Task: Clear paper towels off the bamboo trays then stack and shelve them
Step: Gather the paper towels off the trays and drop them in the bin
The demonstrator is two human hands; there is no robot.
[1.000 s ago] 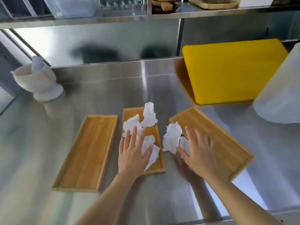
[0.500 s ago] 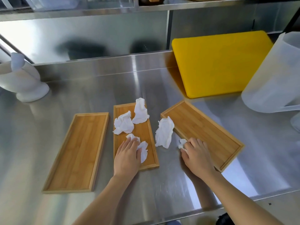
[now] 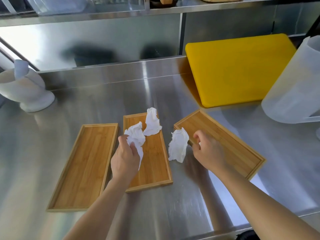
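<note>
Steel counter [image 3: 86, 104] holds three bamboo trays [image 3: 86, 163]; steel shelf [image 3: 155, 13] above.

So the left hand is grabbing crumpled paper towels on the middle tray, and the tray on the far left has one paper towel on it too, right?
Not quite. The head view shows the left hand gripping crumpled paper towels over the middle tray, as you said, but the far left tray is bare, with no paper towel on it.
</note>
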